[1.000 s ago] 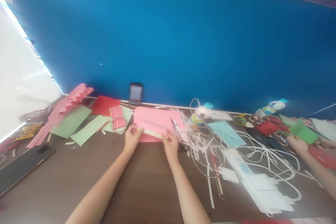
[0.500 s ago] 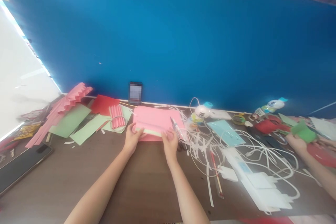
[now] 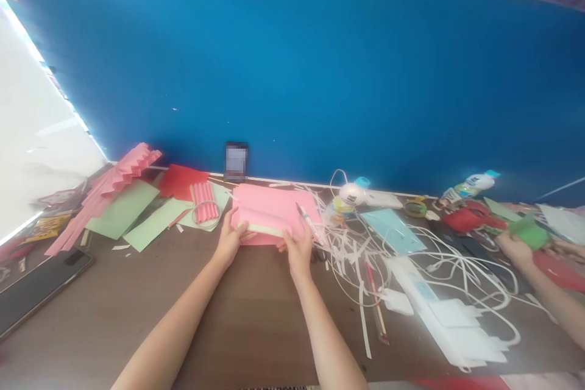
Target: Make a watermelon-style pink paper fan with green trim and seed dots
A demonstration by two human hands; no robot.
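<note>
Strip — ends pinched by left hand and right hand | pink paper beyond grip | step: seemingly aligning or folding | next: calls for — even finger pressure

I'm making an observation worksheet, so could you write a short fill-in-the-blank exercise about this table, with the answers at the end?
1. Between the left hand and right hand, a pale strip runs along a larger sheet coloured ____.
2. The wall behind the table is ____.
3. The large phone lies toward the ____ edge of the picture.
4. Another person's hand holds paper coloured ____.

Missing words: pink; blue; left; green.
</note>
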